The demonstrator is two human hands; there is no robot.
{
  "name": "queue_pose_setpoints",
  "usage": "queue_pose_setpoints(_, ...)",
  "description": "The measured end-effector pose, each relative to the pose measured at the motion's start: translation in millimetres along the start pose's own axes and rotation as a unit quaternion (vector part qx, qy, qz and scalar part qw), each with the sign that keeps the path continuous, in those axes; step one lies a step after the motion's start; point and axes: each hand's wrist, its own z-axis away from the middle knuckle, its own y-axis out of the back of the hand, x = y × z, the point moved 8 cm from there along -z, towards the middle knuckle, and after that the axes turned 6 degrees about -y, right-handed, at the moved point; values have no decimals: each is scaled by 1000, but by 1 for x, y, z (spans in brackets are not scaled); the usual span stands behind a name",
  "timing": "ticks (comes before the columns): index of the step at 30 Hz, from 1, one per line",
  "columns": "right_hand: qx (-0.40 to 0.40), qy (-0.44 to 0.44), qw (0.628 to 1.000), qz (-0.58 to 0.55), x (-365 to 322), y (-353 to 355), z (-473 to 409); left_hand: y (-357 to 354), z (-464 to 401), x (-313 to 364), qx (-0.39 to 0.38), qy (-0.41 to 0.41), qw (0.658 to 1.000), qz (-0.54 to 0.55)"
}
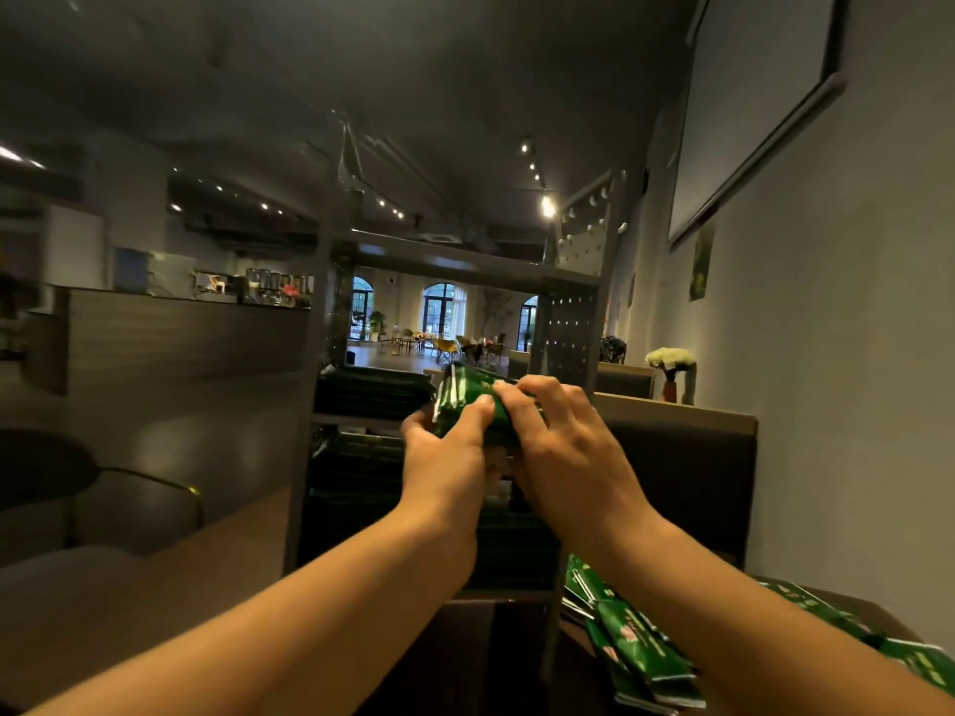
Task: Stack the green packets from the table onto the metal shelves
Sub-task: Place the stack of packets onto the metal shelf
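Both my hands hold a bunch of green packets in front of the metal shelves. My left hand grips the bunch from the left and below, thumb on top. My right hand curls over its right end. The bunch hangs level with an upper shelf where a dark stack of packets lies. More stacked packets fill the shelf below. Loose green packets lie on the table at the lower right, under my right forearm.
A wooden counter wall stands left of the shelves, with a dark chair in front of it. A padded bench back and a vase of white flowers are to the right, by the grey wall.
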Motion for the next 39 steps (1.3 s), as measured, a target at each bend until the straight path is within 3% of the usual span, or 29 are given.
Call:
queue_pose_setpoints(4,-41,-22,998,32,15,-23,-29,-1,-10,8,-61,-6,998,-19)
queue_pose_setpoints(9,-181,-43,980,68,25,-59,-46,26,-22,-5,-11,-10,998,-65)
queue_pose_setpoints(16,-279,-88,951,98,39,-87,-56,40,-33,-7,-16,-28,995,-99)
queue_pose_setpoints(21,-290,-109,947,80,41,-91,-55,40,-39,-7,-26,-51,991,-122)
queue_pose_setpoints(31,-157,-57,986,25,19,-36,-23,15,-27,7,-40,-180,969,-165)
queue_pose_setpoints(39,-230,-177,935,-205,78,-32,57,-56,15,-43,-182,-235,937,-183)
